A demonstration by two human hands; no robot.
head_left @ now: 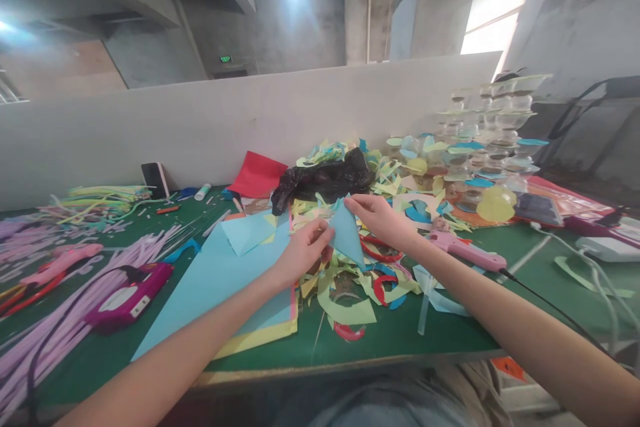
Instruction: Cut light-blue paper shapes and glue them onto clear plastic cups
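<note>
Both my hands hold up a small piece of light blue paper [347, 233] folded into a pointed cone-like shape, above the green table [400, 330]. My left hand [303, 250] pinches its left edge with closed fingers. My right hand [377, 217] pinches its top right corner. Beneath them lies a heap of yellow, blue and red paper scraps [355, 290]. Large light blue sheets [220, 280] lie flat to the left, over a yellow sheet.
A pink glue gun [465, 250] with a black cord lies right of my hands. A black plastic bag [323, 180], red paper [257, 175] and stacked clear cups [493, 133] sit behind. Purple strips [60, 327], a magenta device [130, 297] and a phone [154, 179] are at left.
</note>
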